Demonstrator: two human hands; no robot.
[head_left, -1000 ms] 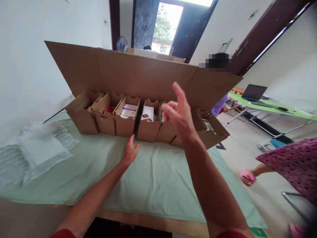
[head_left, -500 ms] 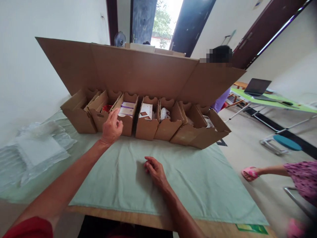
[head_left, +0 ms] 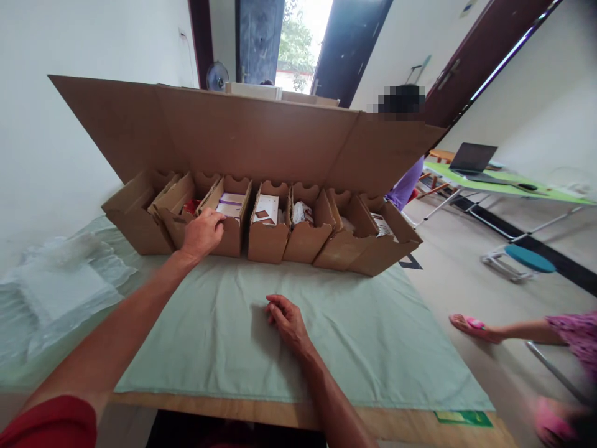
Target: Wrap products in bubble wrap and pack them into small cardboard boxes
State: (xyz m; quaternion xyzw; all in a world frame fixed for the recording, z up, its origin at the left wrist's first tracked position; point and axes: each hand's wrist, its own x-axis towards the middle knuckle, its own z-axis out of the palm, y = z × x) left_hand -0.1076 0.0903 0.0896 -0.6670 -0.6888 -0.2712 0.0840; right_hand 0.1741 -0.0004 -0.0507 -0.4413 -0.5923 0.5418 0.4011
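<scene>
A long cardboard box [head_left: 233, 134] with its lid raised stands on a table covered by a pale green cloth [head_left: 364, 336]. Inside it sits a row of several small cardboard compartments [head_left: 268, 239] with white packets and a red item. My left hand [head_left: 201, 233] reaches over the front edge of a compartment left of centre, fingers curled onto the cardboard. My right hand [head_left: 285, 320] rests on the cloth in front of the box, fingers loosely curled, nothing in it.
Clear plastic packaging [head_left: 60, 286] lies on the table's left. A person sits behind the box's right end. Another person's leg with a pink sandal [head_left: 471, 325] stands at right. A green table with a laptop [head_left: 473, 158] and a blue stool [head_left: 529, 260] are beyond.
My right hand dropped from in front of the box down to the cloth. My left hand rose from the cloth to the front of a compartment.
</scene>
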